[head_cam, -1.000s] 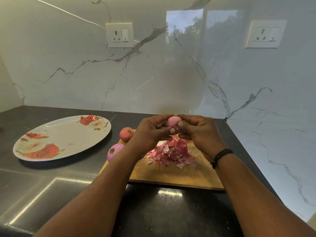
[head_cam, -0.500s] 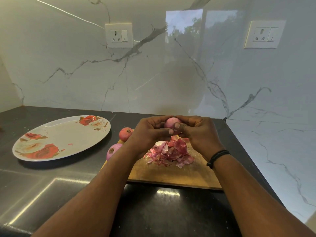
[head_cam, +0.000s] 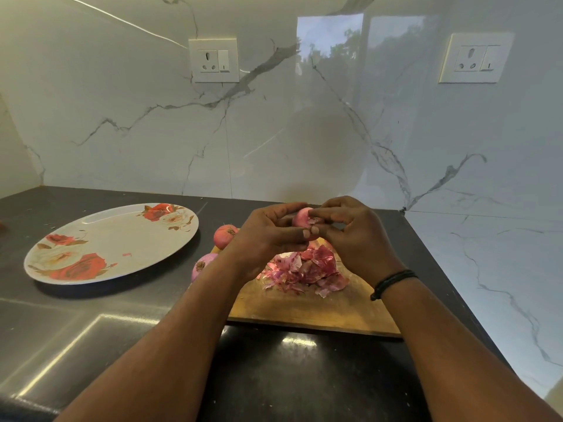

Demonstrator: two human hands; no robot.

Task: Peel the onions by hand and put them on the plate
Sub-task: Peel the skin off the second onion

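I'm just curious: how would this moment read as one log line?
step: peeling | both hands hold onion over skins | two onions wait beside cutting board | plate holds none

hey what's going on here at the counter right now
A person is peeling a small red onion by hand: the left hand holds it while the right hand pinches at its skin. A pile of peels lies on the wooden board. Two more onions wait beside the board. The floral plate holds no onions yet.

both hands [head_cam: 307,236] grip an onion [head_cam: 302,217] above peels [head_cam: 307,269].
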